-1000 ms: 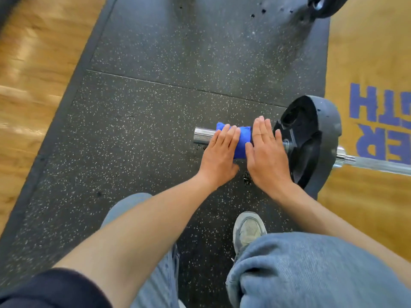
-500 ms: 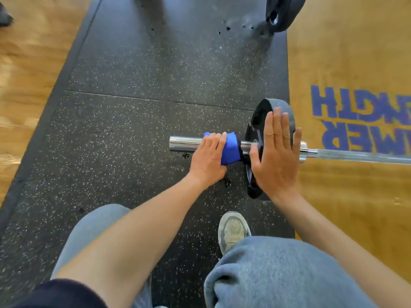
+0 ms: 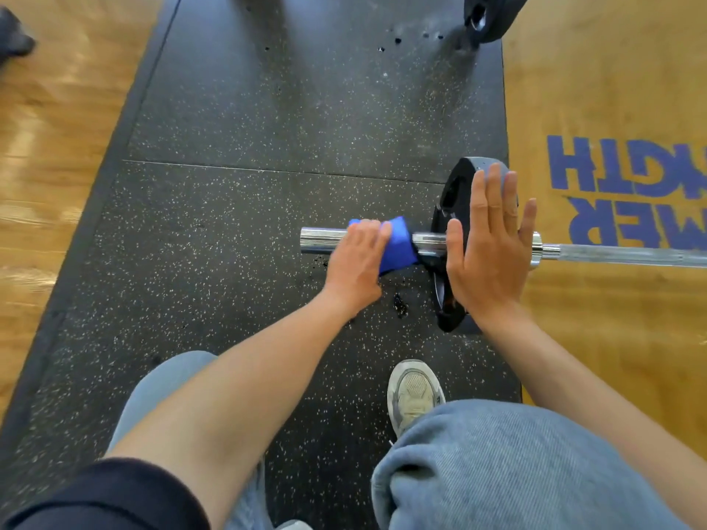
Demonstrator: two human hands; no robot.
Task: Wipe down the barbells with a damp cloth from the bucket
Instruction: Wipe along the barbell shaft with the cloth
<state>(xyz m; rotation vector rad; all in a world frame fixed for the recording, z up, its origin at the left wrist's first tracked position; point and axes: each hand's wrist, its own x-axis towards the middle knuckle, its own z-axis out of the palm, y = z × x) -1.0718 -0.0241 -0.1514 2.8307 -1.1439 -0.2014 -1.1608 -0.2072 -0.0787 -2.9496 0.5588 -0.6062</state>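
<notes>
Left hand (image 3: pixel 354 262) wraps the blue cloth (image 3: pixel 398 246) round the barbell (image 3: pixel 323 241) sleeve (bare chrome towards its end); right hand (image 3: pixel 487 258) flat, fingers straight, against the plate (image 3: pixel 453 189).

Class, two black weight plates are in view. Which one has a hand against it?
The near weight plate on the barbell, under the open right hand. The far plate at the top edge stands untouched.
</notes>
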